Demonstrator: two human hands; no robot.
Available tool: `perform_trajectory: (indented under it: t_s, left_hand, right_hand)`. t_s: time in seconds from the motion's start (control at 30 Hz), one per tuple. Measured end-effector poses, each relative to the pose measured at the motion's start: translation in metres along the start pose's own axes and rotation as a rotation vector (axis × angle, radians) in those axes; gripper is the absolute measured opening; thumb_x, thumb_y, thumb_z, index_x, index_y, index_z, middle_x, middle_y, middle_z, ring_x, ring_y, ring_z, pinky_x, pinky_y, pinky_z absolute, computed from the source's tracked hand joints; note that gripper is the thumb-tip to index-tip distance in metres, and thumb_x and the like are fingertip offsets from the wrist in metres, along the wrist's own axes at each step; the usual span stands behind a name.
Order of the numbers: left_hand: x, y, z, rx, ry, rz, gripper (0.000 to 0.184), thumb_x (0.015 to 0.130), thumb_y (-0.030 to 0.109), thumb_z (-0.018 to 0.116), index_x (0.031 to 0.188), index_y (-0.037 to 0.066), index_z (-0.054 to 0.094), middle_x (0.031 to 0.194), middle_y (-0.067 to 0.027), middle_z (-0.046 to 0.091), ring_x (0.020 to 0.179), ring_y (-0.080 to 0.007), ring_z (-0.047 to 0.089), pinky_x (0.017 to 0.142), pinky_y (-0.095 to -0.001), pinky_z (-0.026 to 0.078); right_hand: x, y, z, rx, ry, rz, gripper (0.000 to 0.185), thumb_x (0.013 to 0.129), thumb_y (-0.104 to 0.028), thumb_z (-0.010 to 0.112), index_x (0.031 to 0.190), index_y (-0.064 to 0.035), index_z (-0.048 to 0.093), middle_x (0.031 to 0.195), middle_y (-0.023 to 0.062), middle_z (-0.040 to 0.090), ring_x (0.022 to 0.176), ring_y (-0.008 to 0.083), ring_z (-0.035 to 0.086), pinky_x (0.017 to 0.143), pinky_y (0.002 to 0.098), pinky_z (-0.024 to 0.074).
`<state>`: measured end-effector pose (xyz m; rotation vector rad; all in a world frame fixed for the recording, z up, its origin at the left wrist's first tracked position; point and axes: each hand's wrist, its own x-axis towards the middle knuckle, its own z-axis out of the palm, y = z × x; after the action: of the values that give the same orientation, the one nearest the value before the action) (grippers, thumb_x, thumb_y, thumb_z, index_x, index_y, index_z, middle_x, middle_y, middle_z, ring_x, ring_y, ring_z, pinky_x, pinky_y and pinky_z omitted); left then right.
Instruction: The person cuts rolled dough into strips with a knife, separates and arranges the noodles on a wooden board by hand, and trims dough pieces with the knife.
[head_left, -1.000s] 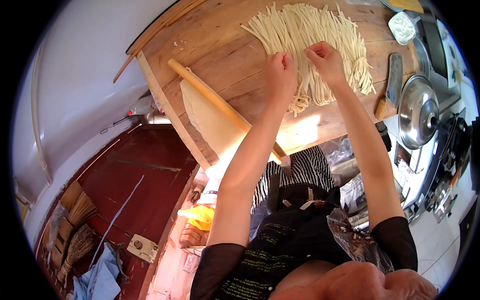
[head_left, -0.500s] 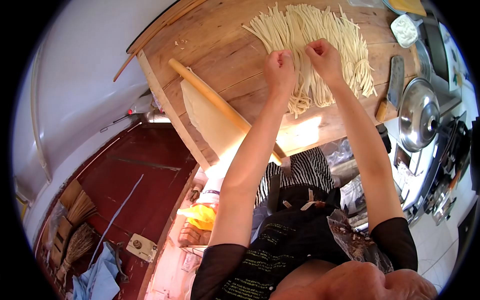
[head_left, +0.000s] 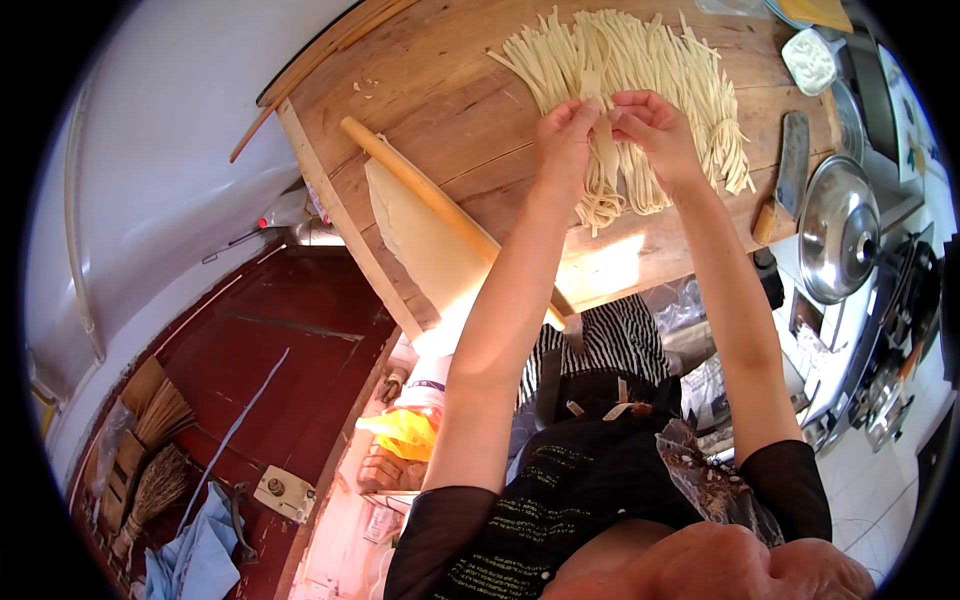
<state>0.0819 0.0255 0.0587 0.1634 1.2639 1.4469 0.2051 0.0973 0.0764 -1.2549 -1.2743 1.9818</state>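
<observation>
Long pale noodles [head_left: 650,60] lie spread on the wooden board [head_left: 450,80], their lower ends folded into bundles. Above them my left hand [head_left: 568,135] and my right hand [head_left: 650,130] are close together, thumbs and fingers pinched on a wider dough strip [head_left: 603,135] that runs between them. Left of my hands, a rolling pin [head_left: 420,190] rests across a thin dough sheet [head_left: 420,240]. A cleaver [head_left: 791,165] with a wooden handle lies to the right of the noodles.
A white container of flour [head_left: 809,62] stands at the upper right. Beside the board on the right is a round metal lid [head_left: 836,230]. Thin sticks [head_left: 330,55] lie along the far left edge. A broom [head_left: 155,490] is at lower left.
My hands have come closer together, and the fingers of my right hand are less curled. The wide strip now shows between my fingertips.
</observation>
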Motion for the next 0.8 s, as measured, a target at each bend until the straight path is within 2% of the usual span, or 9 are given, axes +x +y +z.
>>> perform_trajectory:
  t_s: [0.07, 0.17, 0.23, 0.37, 0.43, 0.53, 0.67, 0.73, 0.8]
  left_hand:
    - [0.0, 0.001, -0.002, -0.232, -0.002, -0.039, 0.019, 0.096, 0.023, 0.058, 0.1, 0.005, 0.062, 0.094, -0.0061, 0.067, 0.091, -0.0162, 0.062, 0.085, -0.0305, 0.048]
    - [0.005, -0.011, -0.021, -0.413, 0.049, -0.031, 0.018, 0.096, 0.021, 0.059, 0.105, 0.006, 0.06, 0.096, -0.007, 0.067, 0.095, -0.0169, 0.062, 0.086, -0.0315, 0.049]
    - [-0.002, -0.006, -0.028, -0.378, 0.1, -0.033, 0.017, 0.096, 0.021, 0.059, 0.106, 0.007, 0.059, 0.096, -0.0068, 0.067, 0.093, -0.0171, 0.062, 0.085, -0.0318, 0.049]
    - [-0.012, -0.005, -0.025, -0.237, 0.132, -0.016, 0.016, 0.096, 0.019, 0.059, 0.106, 0.007, 0.06, 0.095, -0.0055, 0.066, 0.088, -0.0172, 0.063, 0.082, -0.0313, 0.051]
    - [-0.018, -0.002, -0.013, -0.189, 0.087, -0.022, 0.016, 0.096, 0.019, 0.059, 0.105, 0.006, 0.06, 0.095, -0.0052, 0.066, 0.087, -0.017, 0.064, 0.081, -0.031, 0.051]
    - [-0.021, -0.007, -0.002, -0.087, 0.034, -0.017, 0.016, 0.096, 0.018, 0.06, 0.104, 0.004, 0.06, 0.095, -0.0042, 0.066, 0.085, -0.0149, 0.063, 0.08, -0.0295, 0.051]
    - [-0.028, 0.001, 0.003, -0.158, 0.053, -0.033, 0.018, 0.096, 0.019, 0.06, 0.105, 0.003, 0.061, 0.093, -0.0036, 0.065, 0.085, -0.0136, 0.062, 0.078, -0.0287, 0.05]
    - [-0.027, 0.003, -0.008, -0.234, 0.065, -0.029, 0.018, 0.096, 0.019, 0.06, 0.106, 0.004, 0.061, 0.094, -0.0038, 0.065, 0.086, -0.014, 0.062, 0.079, -0.029, 0.051]
    - [-0.026, 0.003, -0.023, -0.311, 0.079, -0.025, 0.019, 0.096, 0.02, 0.06, 0.107, 0.004, 0.061, 0.095, -0.0039, 0.065, 0.087, -0.0145, 0.062, 0.079, -0.0293, 0.051]
  right_hand:
    - [-0.004, 0.0, -0.005, 0.014, 0.026, 0.001, 0.025, 0.09, -0.007, 0.064, 0.113, 0.0005, 0.057, 0.094, 0.008, 0.067, 0.089, 0.0155, 0.065, 0.079, 0.0273, 0.0532]
    - [-0.011, 0.017, -0.041, 0.35, 0.255, 0.106, 0.035, 0.087, -0.006, 0.064, 0.119, 0.0029, 0.053, 0.1, 0.0121, 0.068, 0.088, 0.0181, 0.066, 0.077, 0.0265, 0.0531]
    - [-0.013, 0.037, -0.07, 0.493, 0.536, 0.045, 0.04, 0.087, -0.007, 0.063, 0.124, 0.0027, 0.05, 0.103, 0.0121, 0.067, 0.09, 0.0189, 0.065, 0.077, 0.0272, 0.053]
    - [-0.025, 0.032, -0.071, 0.614, 0.538, 0.021, 0.035, 0.088, -0.009, 0.062, 0.12, 0.0019, 0.056, 0.1, 0.0103, 0.067, 0.086, 0.0178, 0.065, 0.07, 0.0253, 0.051]
    - [-0.025, 0.004, -0.023, 0.066, 0.326, 0.116, 0.025, 0.091, -0.015, 0.061, 0.11, -0.0003, 0.065, 0.096, 0.0084, 0.067, 0.082, 0.0151, 0.064, 0.066, 0.0247, 0.0479]
    - [-0.018, 0.009, 0.005, -0.108, 0.067, 0.075, 0.02, 0.09, -0.016, 0.063, 0.102, -0.002, 0.07, 0.094, 0.0065, 0.067, 0.082, 0.0126, 0.062, 0.068, 0.0248, 0.046]
    - [-0.016, 0.022, -0.005, -0.11, 0.036, 0.066, 0.019, 0.089, -0.017, 0.065, 0.101, -0.0022, 0.07, 0.098, 0.0067, 0.066, 0.087, 0.0117, 0.061, 0.075, 0.0241, 0.047]
    - [-0.024, 0.027, -0.027, -0.013, 0.111, -0.209, 0.013, 0.091, -0.012, 0.062, 0.096, -0.0019, 0.068, 0.1, 0.007, 0.065, 0.089, 0.0127, 0.061, 0.074, 0.0219, 0.0493]
    - [-0.034, 0.024, -0.058, 0.331, 0.277, 0.025, 0.012, 0.091, -0.011, 0.059, 0.097, -0.0022, 0.064, 0.101, 0.0082, 0.063, 0.093, 0.0144, 0.061, 0.076, 0.0217, 0.0513]
